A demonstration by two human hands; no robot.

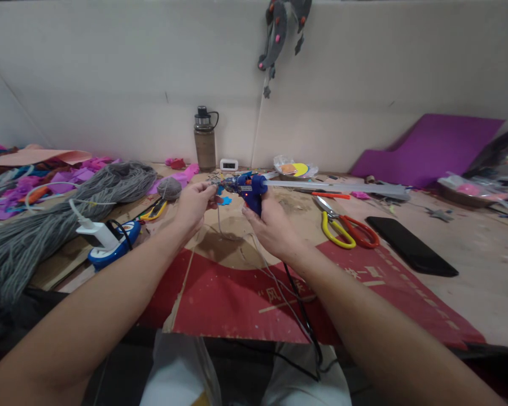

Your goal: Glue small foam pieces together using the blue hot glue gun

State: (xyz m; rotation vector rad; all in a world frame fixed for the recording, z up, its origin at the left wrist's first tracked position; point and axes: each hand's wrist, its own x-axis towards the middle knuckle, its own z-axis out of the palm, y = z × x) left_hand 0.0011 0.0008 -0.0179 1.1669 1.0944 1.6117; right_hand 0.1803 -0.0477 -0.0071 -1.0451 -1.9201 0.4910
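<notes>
My right hand [271,225] grips a blue hot glue gun [249,189] by its handle, with a clear glue stick [322,185] sticking out to the right and a black cord running down toward me. The gun's nozzle points left at a small grey and blue craft piece [219,183]. My left hand [195,203] pinches that piece between fingers and thumb, right at the nozzle. Both hands hover above a brown and red cardboard sheet [237,293].
A bundle of grey yarn [59,214] lies at left beside a white and blue power strip [105,242]. Yellow and red scissors [347,228] and a black phone [410,245] lie at right. A bottle [205,141], a purple sheet [427,149] and felt scraps [38,180] line the back.
</notes>
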